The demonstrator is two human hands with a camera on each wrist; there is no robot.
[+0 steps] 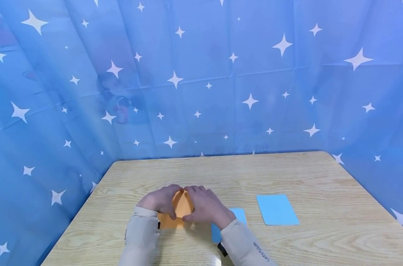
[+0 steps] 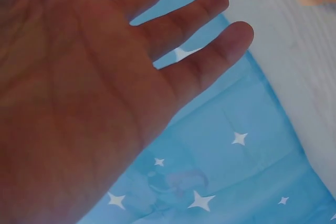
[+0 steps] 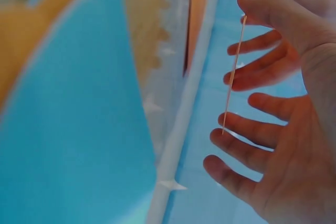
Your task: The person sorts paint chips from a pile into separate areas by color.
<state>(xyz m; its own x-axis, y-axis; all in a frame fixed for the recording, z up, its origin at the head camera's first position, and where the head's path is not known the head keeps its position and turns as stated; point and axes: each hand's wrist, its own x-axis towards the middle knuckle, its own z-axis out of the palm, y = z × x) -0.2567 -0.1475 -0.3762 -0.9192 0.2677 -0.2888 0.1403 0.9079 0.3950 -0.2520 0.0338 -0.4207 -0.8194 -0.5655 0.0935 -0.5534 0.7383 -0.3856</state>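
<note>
In the head view, my left hand [image 1: 161,201] and right hand [image 1: 206,205] face each other around a thin orange card [image 1: 183,207]. Fingertips meet near its top edge, and the thumbs sit low at its sides. The right wrist view shows the card [image 3: 234,72] edge-on, with thumb and fingertips at its two ends. Spread fingers and palm of the left hand [image 2: 100,72] fill much of the left wrist view. Below the hands, another orange sheet [image 1: 168,221] lies on the table, partly covered by them.
A blue card [image 1: 240,214] lies partly under my right forearm. Farther right, a separate blue card [image 1: 277,210] rests flat on the wood-grain table [image 1: 321,184]. A blue curtain [image 1: 204,103] with white stars hangs behind and along the sides.
</note>
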